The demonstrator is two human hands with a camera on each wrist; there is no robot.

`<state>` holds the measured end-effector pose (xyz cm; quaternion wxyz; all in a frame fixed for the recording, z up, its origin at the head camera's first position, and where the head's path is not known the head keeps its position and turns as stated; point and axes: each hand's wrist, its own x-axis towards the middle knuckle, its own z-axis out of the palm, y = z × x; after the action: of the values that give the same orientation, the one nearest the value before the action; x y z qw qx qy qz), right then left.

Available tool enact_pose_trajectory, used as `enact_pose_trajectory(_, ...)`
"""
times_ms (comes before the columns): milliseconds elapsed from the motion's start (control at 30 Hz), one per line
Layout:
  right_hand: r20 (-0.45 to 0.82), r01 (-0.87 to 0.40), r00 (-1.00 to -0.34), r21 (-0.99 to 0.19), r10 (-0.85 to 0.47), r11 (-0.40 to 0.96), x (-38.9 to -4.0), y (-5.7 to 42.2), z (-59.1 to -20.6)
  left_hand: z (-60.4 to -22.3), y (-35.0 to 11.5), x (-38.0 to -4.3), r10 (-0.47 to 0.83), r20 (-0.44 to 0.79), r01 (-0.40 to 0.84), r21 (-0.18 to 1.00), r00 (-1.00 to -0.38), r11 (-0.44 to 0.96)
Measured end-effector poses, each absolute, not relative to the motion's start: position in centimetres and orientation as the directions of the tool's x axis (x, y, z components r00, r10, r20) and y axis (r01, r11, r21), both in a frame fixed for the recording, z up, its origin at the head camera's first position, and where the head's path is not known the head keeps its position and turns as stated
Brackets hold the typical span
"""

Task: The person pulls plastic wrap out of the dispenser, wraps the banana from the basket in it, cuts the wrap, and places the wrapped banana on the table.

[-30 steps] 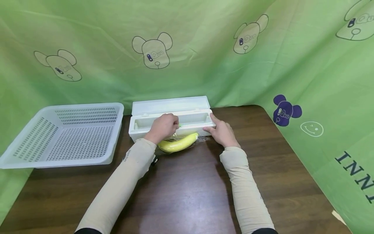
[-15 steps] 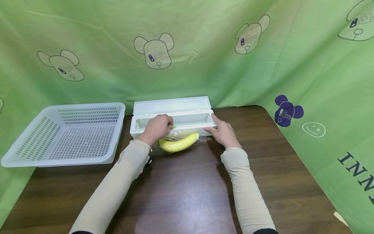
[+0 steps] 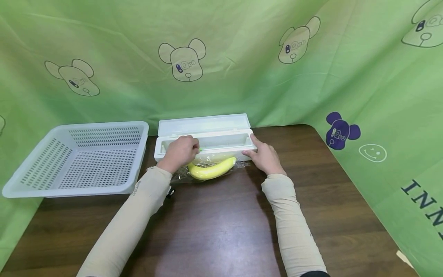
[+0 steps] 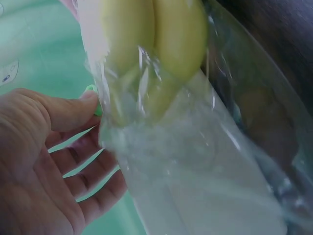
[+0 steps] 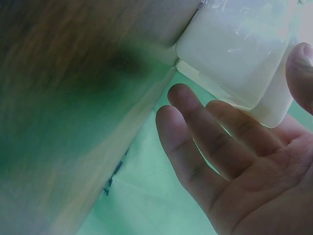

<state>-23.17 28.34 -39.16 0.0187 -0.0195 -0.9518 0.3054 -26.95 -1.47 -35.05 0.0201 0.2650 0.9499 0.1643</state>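
Observation:
A long white cling film dispenser box (image 3: 226, 156) stands at the back of the table with its lid (image 3: 204, 124) swung up behind. My left hand (image 3: 180, 152) pinches a small green slide cutter (image 4: 91, 89) between thumb and forefinger at the box's front top edge. At the box's right end, my right hand (image 3: 264, 156) grips the corner, thumb on one side and fingers on the other. Against the front wall lies a yellow banana (image 3: 212, 170) under clear cling film (image 3: 241, 164), which runs up over the edge. In the left wrist view the film (image 4: 161, 142) looks crumpled.
A white perforated basket (image 3: 128, 188) sits left of the box. The brown wooden table (image 3: 221, 231) stretches in front, and a green printed curtain (image 3: 235, 88) hangs right behind the box.
My left hand has slid leftward along the box's front edge with the green slide cutter. The right hand, banana and box have stayed in place.

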Motion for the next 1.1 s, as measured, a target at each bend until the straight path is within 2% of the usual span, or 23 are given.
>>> enact_pose_trajectory(1100,0.046,0.013,-0.998,-0.587,0.049,0.810,-23.2,28.4,-39.4,-35.3,-5.9,-25.8,0.482,0.192,0.508,0.117,-0.855,0.853)
